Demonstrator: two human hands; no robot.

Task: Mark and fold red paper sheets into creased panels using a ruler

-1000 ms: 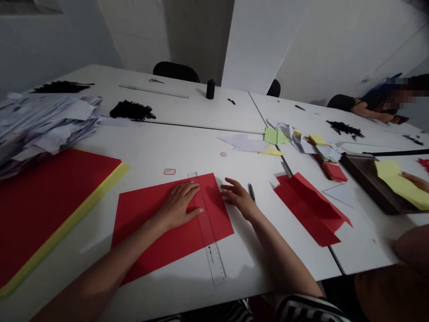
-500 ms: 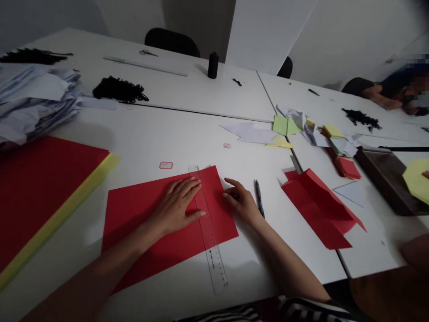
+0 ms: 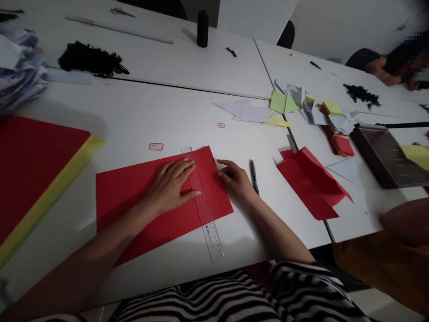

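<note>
A sheet of red paper [image 3: 130, 192] lies flat on the table, with a clear plastic ruler [image 3: 208, 228] laid across its right part. My left hand [image 3: 172, 185] is spread open on the sheet, fingertips pressing the ruler's left side. At the sheet's right edge rests my right hand [image 3: 236, 181]. Its index finger and thumb are apart and the other fingers are curled under, partly hidden; I see nothing held. A black pen [image 3: 254, 176] lies just right of that hand.
Left are stacked red and yellow sheets [image 3: 40, 165] and crumpled white paper [image 3: 20, 67]. Folded red paper [image 3: 310, 183], a brown box [image 3: 377, 152] and paper scraps [image 3: 284, 102] lie right. A black bottle [image 3: 202, 29] and black cord bundle [image 3: 89, 58] stand farther back. Another person sits far right.
The view has tilted down, so the table things sit higher in the picture and more striped clothing shows. Both hands, the ruler and the red sheet keep nearly the same places relative to each other.
</note>
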